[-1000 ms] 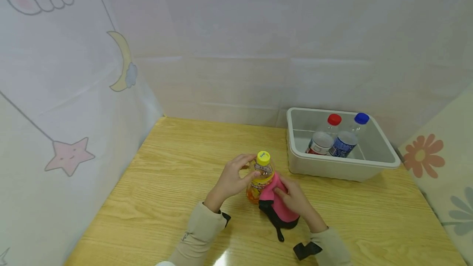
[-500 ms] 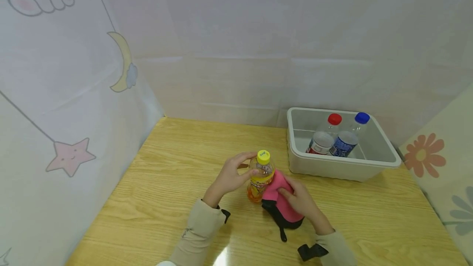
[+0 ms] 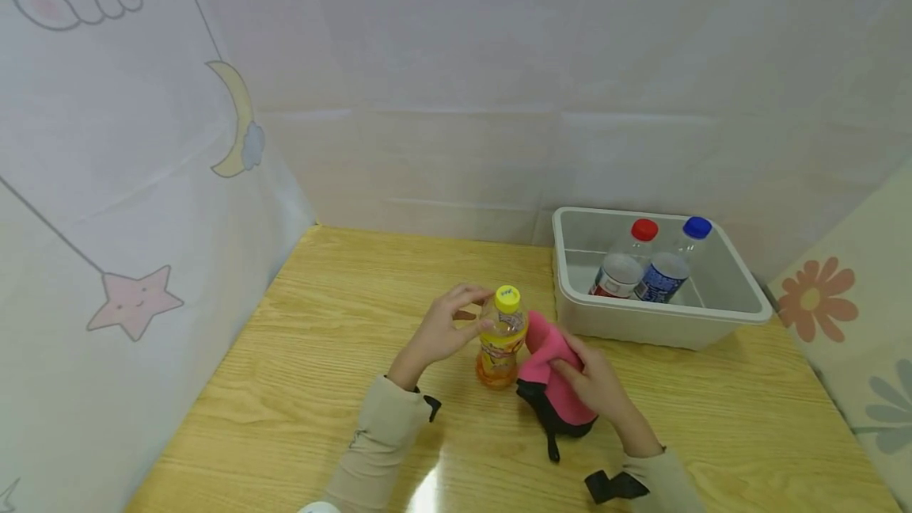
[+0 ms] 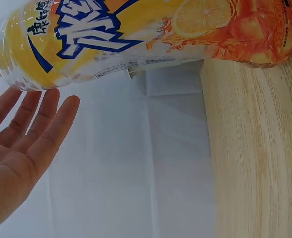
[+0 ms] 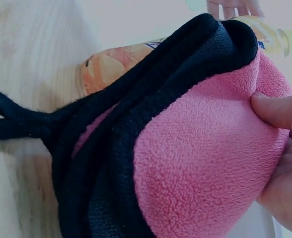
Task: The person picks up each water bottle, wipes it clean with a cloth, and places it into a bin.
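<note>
A drink bottle (image 3: 499,355) with a yellow cap and orange liquid stands on the table; its lemon-and-ice label (image 4: 151,29) faces the left wrist camera. Around the bottle's upper part is my left hand (image 3: 447,327), thumb in front and fingers behind; in the left wrist view its fingers (image 4: 54,129) look extended at the bottle's shoulder, and light contact cannot be confirmed. My right hand (image 3: 594,378) pinches a folded pink cloth (image 3: 559,378) with black edging and a hanging loop (image 5: 17,119). The cloth is close beside the bottle's right side. Fingers beneath the cloth are partly hidden.
A light grey plastic bin (image 3: 663,327) stands at the back right, holding a red-capped bottle (image 3: 618,275) and a blue-capped bottle (image 3: 664,275). Behind the wooden table (image 3: 342,291) hangs a pale printed curtain (image 3: 442,101).
My right hand has drawn the pink cloth rightward, off the bottle's front, baring more of its label. The bottle stays nearly in place, with my left hand still around its top.
</note>
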`<state>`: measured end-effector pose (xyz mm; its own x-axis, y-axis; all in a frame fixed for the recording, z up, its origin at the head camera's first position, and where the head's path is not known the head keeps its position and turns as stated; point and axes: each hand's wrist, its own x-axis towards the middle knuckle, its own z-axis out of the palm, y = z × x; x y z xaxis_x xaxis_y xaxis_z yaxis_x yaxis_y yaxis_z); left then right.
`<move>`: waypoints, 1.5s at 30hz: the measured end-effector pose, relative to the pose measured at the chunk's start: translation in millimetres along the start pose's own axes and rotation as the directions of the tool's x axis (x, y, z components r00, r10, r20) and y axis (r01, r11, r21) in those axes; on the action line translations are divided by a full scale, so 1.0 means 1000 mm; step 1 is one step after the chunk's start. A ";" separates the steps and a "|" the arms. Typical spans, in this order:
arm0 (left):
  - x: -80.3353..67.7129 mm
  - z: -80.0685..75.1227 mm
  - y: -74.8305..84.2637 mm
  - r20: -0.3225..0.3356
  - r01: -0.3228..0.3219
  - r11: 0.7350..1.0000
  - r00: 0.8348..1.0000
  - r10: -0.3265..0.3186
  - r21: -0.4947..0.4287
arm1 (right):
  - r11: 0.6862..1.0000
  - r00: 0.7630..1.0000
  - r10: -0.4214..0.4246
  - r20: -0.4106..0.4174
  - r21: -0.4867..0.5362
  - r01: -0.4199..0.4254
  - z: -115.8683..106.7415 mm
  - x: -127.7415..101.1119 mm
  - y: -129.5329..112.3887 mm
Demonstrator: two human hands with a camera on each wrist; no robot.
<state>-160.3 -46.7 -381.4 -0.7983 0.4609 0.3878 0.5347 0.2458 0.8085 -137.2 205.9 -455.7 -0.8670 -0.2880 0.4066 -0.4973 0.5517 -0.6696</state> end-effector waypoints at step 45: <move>-0.001 0.019 -0.033 -0.062 -0.008 1.000 0.998 0.010 0.019 | 0.986 0.982 -0.163 -0.097 -0.030 0.161 -0.012 0.032 -0.038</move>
<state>-171.9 -39.1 -416.4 -0.8086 0.4099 0.4220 0.5465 0.2579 0.7967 -146.0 184.7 -409.6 -0.7670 -0.2972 0.5687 -0.6294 0.5212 -0.5764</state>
